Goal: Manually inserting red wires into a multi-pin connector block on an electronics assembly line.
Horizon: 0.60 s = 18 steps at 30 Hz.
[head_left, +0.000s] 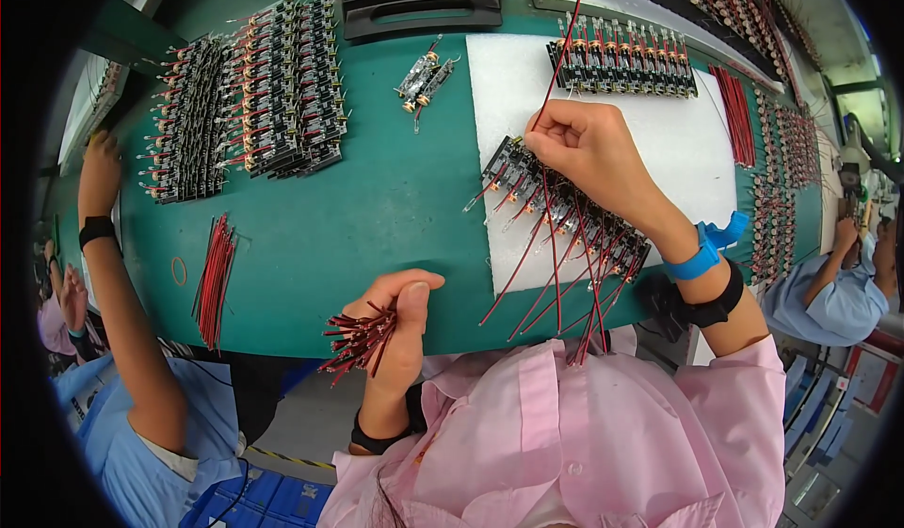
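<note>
My left hand (403,330), near the table's front edge, is closed around a bundle of short red and black wires (356,342), their ends fanning out. Pinched between thumb and fingers of my right hand (595,150) is a long thin red wire (566,48) that sticks up past the fist. That hand rests over the far left end of a row of small black circuit boards (612,236), which lies slanted on a white foam sheet (499,86). Several red wires trail from this row toward my pink shirt. Whether the pinched wire touches a board is hidden by my fingers.
Another board row (621,67) lies on the foam's far side. Stacked board rows (287,86), two loose boards (426,81), a red wire bundle (217,279) and a rubber band (179,270) are on the green table (405,199). A co-worker's arm (122,302) reaches in at left.
</note>
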Tool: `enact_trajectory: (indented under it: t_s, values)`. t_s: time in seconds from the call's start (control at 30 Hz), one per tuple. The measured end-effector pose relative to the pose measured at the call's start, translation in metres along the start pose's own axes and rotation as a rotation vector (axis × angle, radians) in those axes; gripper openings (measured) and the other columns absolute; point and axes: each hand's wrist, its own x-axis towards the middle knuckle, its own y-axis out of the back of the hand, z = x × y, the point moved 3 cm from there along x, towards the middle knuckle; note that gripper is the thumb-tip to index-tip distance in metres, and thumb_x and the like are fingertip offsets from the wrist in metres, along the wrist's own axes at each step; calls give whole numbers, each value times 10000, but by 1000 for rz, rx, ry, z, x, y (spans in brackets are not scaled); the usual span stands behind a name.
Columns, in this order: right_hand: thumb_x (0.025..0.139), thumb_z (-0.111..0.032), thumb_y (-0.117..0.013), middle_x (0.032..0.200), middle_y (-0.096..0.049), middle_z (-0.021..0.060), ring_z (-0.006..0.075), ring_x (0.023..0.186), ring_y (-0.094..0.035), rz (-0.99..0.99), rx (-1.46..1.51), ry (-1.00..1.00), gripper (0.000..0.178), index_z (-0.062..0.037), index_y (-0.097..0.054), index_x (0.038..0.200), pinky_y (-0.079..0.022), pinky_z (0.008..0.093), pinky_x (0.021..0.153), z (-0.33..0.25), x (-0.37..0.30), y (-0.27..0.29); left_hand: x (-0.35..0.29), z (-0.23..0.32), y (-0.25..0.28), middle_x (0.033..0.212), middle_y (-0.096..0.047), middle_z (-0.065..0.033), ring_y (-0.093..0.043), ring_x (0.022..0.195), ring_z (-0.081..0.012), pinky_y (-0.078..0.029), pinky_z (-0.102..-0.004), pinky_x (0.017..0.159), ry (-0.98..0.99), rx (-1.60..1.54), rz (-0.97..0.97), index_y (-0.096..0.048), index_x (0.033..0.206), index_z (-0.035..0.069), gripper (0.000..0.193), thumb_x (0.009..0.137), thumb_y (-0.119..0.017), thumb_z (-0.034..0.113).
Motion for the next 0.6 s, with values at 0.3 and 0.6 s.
enact_trajectory:
  t_s: [0.3, 0.6]
  values:
    - [714, -49, -553, 526, -440, -18, 23, 475, -333, 27, -46, 27, 104, 39, -520, 669, -278, 182, 413, 1, 0, 0, 0, 0, -1, 488, -415, 11, -321, 395, -25, -212, -174, 380, -1, 14, 4, -539, 752, -40, 178, 810, -472, 113]
    - [705, -46, -552, 511, -440, -12, 28, 459, -340, 45, -63, 35, 103, 38, -518, 657, -285, 189, 407, 0, -1, -1, 1, -1, 0, 493, -421, 11, -328, 398, -24, -214, -171, 379, -3, 21, -9, -543, 751, -39, 180, 810, -472, 116]
